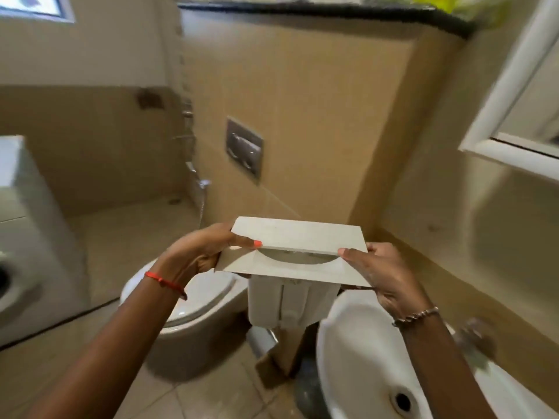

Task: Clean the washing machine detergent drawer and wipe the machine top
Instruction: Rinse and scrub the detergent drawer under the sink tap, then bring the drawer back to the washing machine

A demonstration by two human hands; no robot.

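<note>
Gripping the detergent drawer (298, 252) — left hand (196, 252), right hand (384, 273) — above toilet (193, 303), basin (363, 358), tiled floor (211, 397).

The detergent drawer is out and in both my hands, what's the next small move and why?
Probably swing the drawer right and lower it over the sink. Your left hand and right hand grip its front panel at either end, its body hangs in the air between the toilet and the sink, and the basin looks free to take a rinse.
</note>
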